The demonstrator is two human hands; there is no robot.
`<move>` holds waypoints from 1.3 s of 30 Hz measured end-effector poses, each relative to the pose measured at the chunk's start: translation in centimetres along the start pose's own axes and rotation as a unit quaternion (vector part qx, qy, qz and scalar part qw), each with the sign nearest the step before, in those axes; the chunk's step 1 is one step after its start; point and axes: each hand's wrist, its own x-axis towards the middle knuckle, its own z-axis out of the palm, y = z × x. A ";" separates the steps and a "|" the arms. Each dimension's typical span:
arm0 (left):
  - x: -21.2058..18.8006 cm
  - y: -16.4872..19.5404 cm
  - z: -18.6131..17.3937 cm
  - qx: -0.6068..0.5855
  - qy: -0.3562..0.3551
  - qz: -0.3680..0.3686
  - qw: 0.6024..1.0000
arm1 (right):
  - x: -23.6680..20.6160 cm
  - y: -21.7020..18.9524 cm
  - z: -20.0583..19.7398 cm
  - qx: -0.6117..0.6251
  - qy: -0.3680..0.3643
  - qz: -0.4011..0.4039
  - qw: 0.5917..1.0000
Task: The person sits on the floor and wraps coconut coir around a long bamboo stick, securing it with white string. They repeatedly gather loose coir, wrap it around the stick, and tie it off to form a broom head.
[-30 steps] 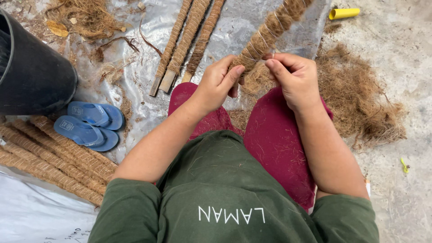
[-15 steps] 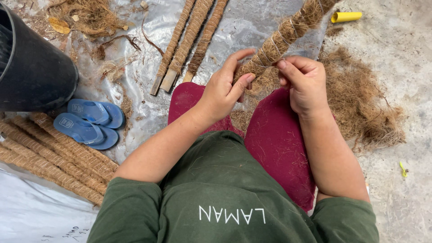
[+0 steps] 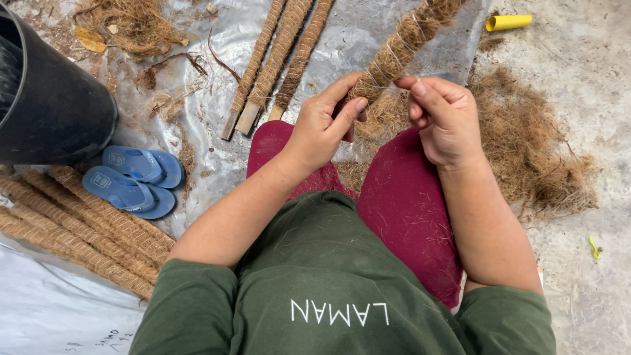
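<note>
My left hand curls around the lower end of a coir-wrapped pole, fingers closed on it. My right hand sits just beside it at three o'clock, fingertips pinched on a thin thread wound round the pole. The pole slants away toward one o'clock above my maroon-clad knees. Loose coir fibre lies at three o'clock. Three finished poles rest at eleven o'clock, blue sandals at nine.
</note>
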 end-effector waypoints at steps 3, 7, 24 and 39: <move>0.1 0.0 -0.5 0.024 0.017 0.014 0.999 | 0.3 -0.5 -0.7 0.059 0.010 -0.012 0.998; 0.2 0.1 -1.0 0.019 0.022 0.020 0.999 | -0.3 -1.3 0.3 0.011 -0.102 -0.107 0.989; 1.0 -1.0 -0.7 -0.170 -0.051 -0.030 0.984 | 1.8 0.6 0.6 0.148 -0.088 0.164 0.971; 2.6 -0.4 -1.0 -0.284 -0.254 -0.228 0.896 | -0.2 -1.9 2.4 -0.015 -0.003 0.143 0.990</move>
